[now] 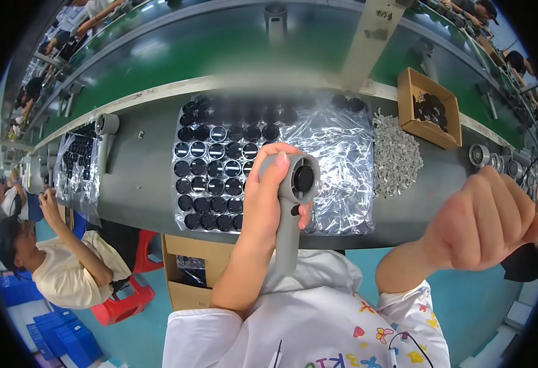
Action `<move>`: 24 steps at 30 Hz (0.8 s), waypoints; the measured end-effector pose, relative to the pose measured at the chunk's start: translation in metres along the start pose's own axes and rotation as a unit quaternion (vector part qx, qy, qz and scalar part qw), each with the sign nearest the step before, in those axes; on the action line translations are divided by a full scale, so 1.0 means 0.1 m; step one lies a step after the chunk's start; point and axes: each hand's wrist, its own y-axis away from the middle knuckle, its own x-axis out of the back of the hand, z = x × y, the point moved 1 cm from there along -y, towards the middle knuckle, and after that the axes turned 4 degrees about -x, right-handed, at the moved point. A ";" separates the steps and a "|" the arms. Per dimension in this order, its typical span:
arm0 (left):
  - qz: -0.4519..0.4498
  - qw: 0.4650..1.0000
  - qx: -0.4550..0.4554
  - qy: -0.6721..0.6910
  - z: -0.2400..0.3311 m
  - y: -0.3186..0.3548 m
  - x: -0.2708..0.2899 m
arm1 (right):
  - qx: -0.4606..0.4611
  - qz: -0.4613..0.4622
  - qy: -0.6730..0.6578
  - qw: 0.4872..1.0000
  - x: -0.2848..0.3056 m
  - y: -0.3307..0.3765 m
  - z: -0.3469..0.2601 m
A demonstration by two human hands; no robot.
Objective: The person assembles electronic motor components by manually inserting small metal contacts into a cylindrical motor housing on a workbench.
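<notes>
My left hand (267, 190) is wrapped round a grey hair dryer housing (288, 230) and holds it up over the near edge of the bench. Its round head faces right and shows a black disc inside the ring; the handle points down. Beneath it lies a plastic-covered sheet with rows of round black caps (199, 184), some with shiny bands. At the right, my right hand (480, 224) is raised with its fingers curled into a fist. Whatever it may hold is hidden. Several grey round-headed housings (479, 155) sit just beyond it.
A pile of small pale pieces (397, 156) lies beside the sheet. Behind it, a cardboard box (430, 110) holds black parts. Another grey housing (105, 138) stands at the left. A green conveyor (201, 55) runs along the back. A co-worker (66, 257) sits at the left by a red stool (128, 300).
</notes>
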 end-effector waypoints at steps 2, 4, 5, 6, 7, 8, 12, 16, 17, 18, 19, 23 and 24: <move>-0.010 1.000 -0.002 0.012 -0.04 -0.03 0.00 | 0.037 -0.064 -0.127 0.989 -0.02 -0.04 0.06; -0.013 1.000 -0.007 0.024 -0.06 0.00 0.00 | 0.021 -0.015 -0.096 0.995 0.06 0.02 0.35; -0.033 0.996 -0.056 -0.068 -0.08 0.04 -0.03 | 0.006 0.037 -0.060 0.997 0.14 0.11 0.55; -0.056 0.980 -0.103 -0.158 -0.09 0.07 -0.08 | -0.007 0.090 -0.021 0.996 0.23 0.22 0.74; -0.039 0.992 -0.094 -0.071 -0.01 0.12 -0.17 | -0.021 0.142 0.016 0.989 0.30 0.30 0.87; -0.040 0.992 -0.094 -0.070 -0.03 0.11 -0.15 | -0.036 0.193 0.051 0.979 0.35 0.34 0.93; -0.044 0.996 -0.060 -0.055 -0.02 0.08 -0.06 | -0.046 0.142 0.054 0.987 0.17 0.20 0.77; -0.061 0.998 -0.015 -0.003 0.02 0.03 0.05 | -0.001 0.076 0.027 0.997 0.00 0.06 0.33; -0.048 0.998 0.003 0.029 0.00 0.00 0.06 | 0.017 0.095 0.045 0.994 -0.01 0.09 0.23; -0.036 0.997 0.020 0.059 0.01 -0.01 0.08 | 0.036 0.112 0.061 0.991 -0.02 0.12 0.15; -0.045 0.995 0.024 0.084 0.01 -0.01 0.20 | 0.041 0.125 0.107 0.986 0.00 0.17 0.09; -0.074 0.997 -0.022 0.013 0.15 -0.02 0.47 | 0.024 0.247 0.264 0.932 0.31 0.72 -0.25; -0.070 0.997 -0.035 -0.007 0.25 -0.01 0.49 | 0.016 0.309 0.293 0.905 0.33 0.89 -0.37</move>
